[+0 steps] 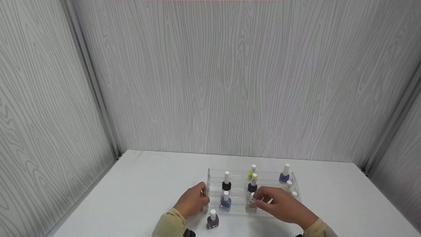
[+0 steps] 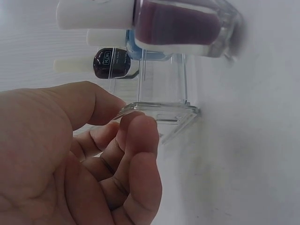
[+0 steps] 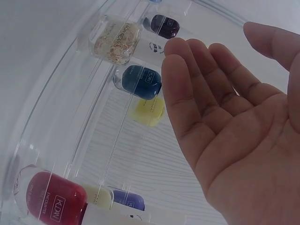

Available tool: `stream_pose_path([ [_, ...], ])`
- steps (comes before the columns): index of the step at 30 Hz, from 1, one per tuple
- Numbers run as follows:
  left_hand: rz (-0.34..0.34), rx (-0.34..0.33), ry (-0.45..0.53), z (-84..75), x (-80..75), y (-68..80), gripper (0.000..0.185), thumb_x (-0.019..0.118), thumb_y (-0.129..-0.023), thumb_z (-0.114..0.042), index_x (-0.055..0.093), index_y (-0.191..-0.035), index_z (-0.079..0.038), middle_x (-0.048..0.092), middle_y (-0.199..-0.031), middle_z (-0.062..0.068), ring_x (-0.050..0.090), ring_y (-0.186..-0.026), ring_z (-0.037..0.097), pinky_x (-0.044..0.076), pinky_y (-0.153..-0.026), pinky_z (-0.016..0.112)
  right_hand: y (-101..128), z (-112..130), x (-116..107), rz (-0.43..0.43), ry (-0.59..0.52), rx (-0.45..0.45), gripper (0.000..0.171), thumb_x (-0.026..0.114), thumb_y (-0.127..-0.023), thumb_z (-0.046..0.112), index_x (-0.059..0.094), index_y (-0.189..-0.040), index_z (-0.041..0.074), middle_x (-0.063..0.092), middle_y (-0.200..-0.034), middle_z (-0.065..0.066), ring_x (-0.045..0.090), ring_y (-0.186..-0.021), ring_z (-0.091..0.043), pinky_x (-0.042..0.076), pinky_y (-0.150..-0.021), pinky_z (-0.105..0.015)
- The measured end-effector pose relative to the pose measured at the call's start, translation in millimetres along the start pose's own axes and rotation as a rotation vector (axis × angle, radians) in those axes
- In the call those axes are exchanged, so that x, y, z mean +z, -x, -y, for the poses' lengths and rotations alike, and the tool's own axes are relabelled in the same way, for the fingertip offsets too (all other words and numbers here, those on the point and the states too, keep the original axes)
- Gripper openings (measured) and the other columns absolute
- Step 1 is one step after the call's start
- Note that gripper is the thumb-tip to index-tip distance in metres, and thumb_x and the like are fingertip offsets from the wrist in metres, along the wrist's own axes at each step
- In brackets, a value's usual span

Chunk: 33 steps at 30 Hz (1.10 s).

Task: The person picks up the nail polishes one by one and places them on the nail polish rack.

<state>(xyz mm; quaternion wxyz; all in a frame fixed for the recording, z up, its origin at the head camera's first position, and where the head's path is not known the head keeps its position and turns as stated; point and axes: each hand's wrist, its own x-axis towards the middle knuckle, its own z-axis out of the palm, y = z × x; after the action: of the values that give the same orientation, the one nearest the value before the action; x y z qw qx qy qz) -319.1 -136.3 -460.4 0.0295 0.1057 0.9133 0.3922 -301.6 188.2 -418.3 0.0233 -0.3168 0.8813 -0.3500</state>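
A clear stepped display rack [image 1: 230,210] stands on the table with nail polish bottles on its tiers. My left hand [image 1: 194,200] pinches the rack's left side panel [image 2: 159,108] between thumb and fingers. Over the front tier, my right hand [image 1: 279,204] has its fingers beside the white cap of a glitter nail polish [image 3: 115,41]; the thumb stands apart and nothing is gripped. A blue-lilac nail polish [image 1: 225,202] sits on the front tier's left part. In front of the rack's left corner, a dark mauve nail polish [image 2: 180,23] stands on the table.
On the higher tiers are a black bottle [image 1: 226,186], a dark blue one [image 1: 252,188], a yellow one [image 1: 250,175] and a purple one [image 1: 284,178]. A red bottle [image 3: 56,199] stands at the rack's right end, mostly behind my right hand in the head view. Wood-grain panels [image 1: 230,82] enclose the table.
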Motion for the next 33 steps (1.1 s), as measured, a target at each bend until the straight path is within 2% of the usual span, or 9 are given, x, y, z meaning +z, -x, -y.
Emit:
stream_pose_path([
  [4,-0.003,-0.008,-0.003,0.7,2.0,-0.1,0.011,0.062,-0.093,-0.011,0.051,-0.095,-0.013,0.061,-0.075,0.0,0.057,-0.061,0.014,0.041,-0.056,0.03,1,2,2,0.004,-0.011,0.0,0.014,0.067,-0.102,0.028,0.07,-0.106,0.016,0.07,-0.101,0.011,0.066,-0.089,-0.007,0.054,-0.073,-0.027],
  [10,-0.007,-0.007,0.009,3.4,-1.4,-0.2,0.012,0.062,-0.094,-0.011,0.051,-0.095,-0.014,0.061,-0.076,0.0,0.058,-0.062,0.014,0.041,-0.057,0.03,-6,13,12,0.019,-0.006,-0.039,0.014,0.068,-0.101,0.032,0.07,-0.106,0.018,0.069,-0.101,0.011,0.066,-0.091,-0.006,0.054,-0.075,-0.027],
  [17,-0.017,0.009,0.003,4.2,-8.7,1.9,0.012,0.063,-0.095,-0.011,0.051,-0.096,-0.013,0.06,-0.076,0.0,0.059,-0.063,0.014,0.042,-0.058,0.031,-25,37,39,0.084,-0.028,-0.098,0.014,0.071,-0.098,0.027,0.069,-0.111,0.02,0.069,-0.107,0.01,0.065,-0.096,-0.005,0.056,-0.083,-0.028],
  [24,-0.003,0.02,0.016,3.1,-7.1,3.7,0.012,0.062,-0.094,-0.009,0.05,-0.096,-0.012,0.06,-0.076,0.0,0.059,-0.062,0.014,0.042,-0.057,0.031,-41,57,70,0.087,0.065,-0.172,0.02,0.073,-0.097,0.019,0.067,-0.116,0.016,0.07,-0.113,0.005,0.067,-0.104,-0.011,0.056,-0.09,-0.032],
  [28,0.005,0.037,0.014,2.7,-3.4,1.2,0.013,0.062,-0.093,-0.009,0.05,-0.095,-0.012,0.06,-0.076,-0.001,0.06,-0.062,0.013,0.042,-0.057,0.03,-45,60,83,0.088,0.119,-0.177,0.024,0.074,-0.095,0.017,0.067,-0.118,0.015,0.069,-0.113,0.006,0.067,-0.103,-0.011,0.055,-0.092,-0.031],
  [33,0.004,0.042,0.013,1.8,-1.2,-0.5,0.013,0.062,-0.092,-0.009,0.05,-0.093,-0.012,0.061,-0.076,0.0,0.06,-0.062,0.014,0.041,-0.056,0.03,-48,57,91,0.08,0.09,-0.207,0.021,0.074,-0.095,0.012,0.069,-0.115,0.013,0.068,-0.11,0.006,0.067,-0.102,-0.01,0.055,-0.091,-0.028],
])
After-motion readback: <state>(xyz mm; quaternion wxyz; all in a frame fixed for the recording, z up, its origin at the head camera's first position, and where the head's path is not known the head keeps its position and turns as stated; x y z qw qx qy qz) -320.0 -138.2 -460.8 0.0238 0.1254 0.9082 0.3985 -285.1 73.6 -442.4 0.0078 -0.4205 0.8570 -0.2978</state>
